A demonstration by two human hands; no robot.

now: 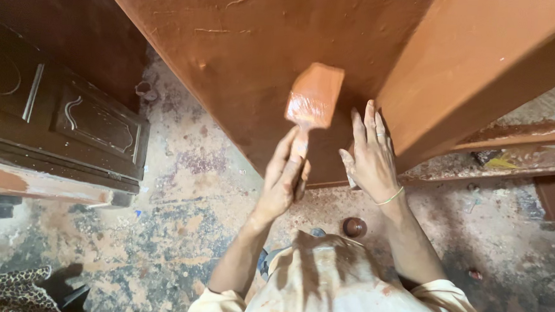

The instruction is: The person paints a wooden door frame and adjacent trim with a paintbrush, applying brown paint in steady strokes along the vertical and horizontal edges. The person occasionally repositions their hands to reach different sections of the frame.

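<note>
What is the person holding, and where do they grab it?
The left hand holds a scraper by its handle. The right hand rests flat on the brown panel.

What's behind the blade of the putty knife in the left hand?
Behind the putty knife, held by the left hand, is the reddish-brown coated panel. The patch directly under the blade is covered. The right hand rests flat on the panel beside it.

View: head camera, single, worn on my head | Facing: steeply down over my chest, toward floor (159,232) and brown panel (263,60) | Range: close, about arm's reach
</note>
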